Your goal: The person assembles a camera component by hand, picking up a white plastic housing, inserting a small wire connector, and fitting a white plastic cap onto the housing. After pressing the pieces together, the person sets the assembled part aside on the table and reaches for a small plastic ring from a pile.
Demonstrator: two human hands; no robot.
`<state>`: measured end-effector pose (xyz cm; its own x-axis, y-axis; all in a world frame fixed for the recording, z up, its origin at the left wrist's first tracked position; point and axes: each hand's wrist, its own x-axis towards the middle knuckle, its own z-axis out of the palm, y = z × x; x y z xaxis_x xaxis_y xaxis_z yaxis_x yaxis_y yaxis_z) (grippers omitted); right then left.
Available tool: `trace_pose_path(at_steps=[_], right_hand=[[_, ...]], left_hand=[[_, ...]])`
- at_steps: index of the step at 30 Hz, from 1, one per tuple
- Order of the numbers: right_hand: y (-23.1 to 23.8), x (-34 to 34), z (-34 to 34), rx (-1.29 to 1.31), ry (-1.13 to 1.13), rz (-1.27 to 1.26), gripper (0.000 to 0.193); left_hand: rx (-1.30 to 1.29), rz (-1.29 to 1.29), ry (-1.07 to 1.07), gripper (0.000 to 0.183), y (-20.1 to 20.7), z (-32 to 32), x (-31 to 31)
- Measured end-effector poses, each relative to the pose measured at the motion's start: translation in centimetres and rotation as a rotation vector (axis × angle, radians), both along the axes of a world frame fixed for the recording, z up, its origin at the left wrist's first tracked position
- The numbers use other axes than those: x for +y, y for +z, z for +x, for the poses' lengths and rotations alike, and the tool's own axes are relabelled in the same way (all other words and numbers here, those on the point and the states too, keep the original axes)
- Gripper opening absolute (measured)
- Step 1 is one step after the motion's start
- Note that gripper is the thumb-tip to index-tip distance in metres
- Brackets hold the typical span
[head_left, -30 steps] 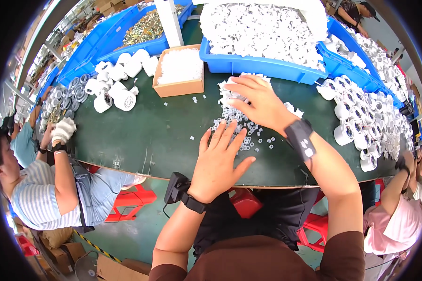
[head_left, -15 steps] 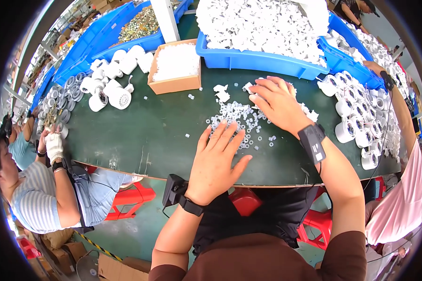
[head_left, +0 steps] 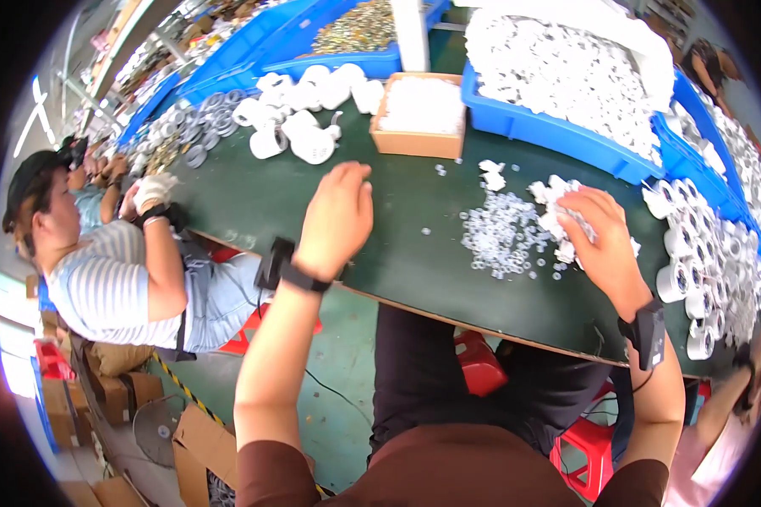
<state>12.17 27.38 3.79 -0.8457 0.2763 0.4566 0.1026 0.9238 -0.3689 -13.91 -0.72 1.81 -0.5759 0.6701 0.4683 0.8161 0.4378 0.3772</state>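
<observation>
My left hand (head_left: 338, 215) is over the green table, left of the rings, its fingers bent away from me and nothing visible in them. Beyond it are white round housings (head_left: 313, 145), one with a short stub. My right hand (head_left: 602, 241) curves over a small heap of white plastic pieces (head_left: 551, 193), thumb and fingers apart; its fingertips seem to touch the heap. Left of that heap, small clear plastic rings (head_left: 499, 237) lie spread in a loose pile. One more white piece (head_left: 492, 175) sits just behind the rings.
Behind stand a cardboard box (head_left: 418, 145) of small white parts and a blue bin (head_left: 558, 148) heaped with white pieces. White cylindrical housings (head_left: 681, 279) crowd the right side. A co-worker (head_left: 114, 262) in a striped top sits at the left, beside grey rings (head_left: 216, 118).
My view has swung left. My left hand has left the clear rings and moved left toward the round housings. My right hand stays by the white pieces, its fingers now more curved.
</observation>
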Motion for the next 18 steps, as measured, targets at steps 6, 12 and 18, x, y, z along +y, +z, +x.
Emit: trace_pose_path(at_steps=[6, 12, 18], right_hand=[[0.5, -3.6, -0.8, -0.028, 0.086, -0.162, 0.019], [0.8, -5.0, -0.2, -0.084, 0.173, -0.111, 0.017], [0.7, -4.2, 0.1, -0.074, 0.161, -0.144, 0.016]], left_hand=[[0.247, -0.246, 0.041, 0.041, -3.1, -10.0, 1.5], [0.373, -0.448, 0.253, 0.030, -4.7, -14.0, 1.5], [0.251, -0.407, 0.289, 0.027, -3.0, -14.5, 0.9]])
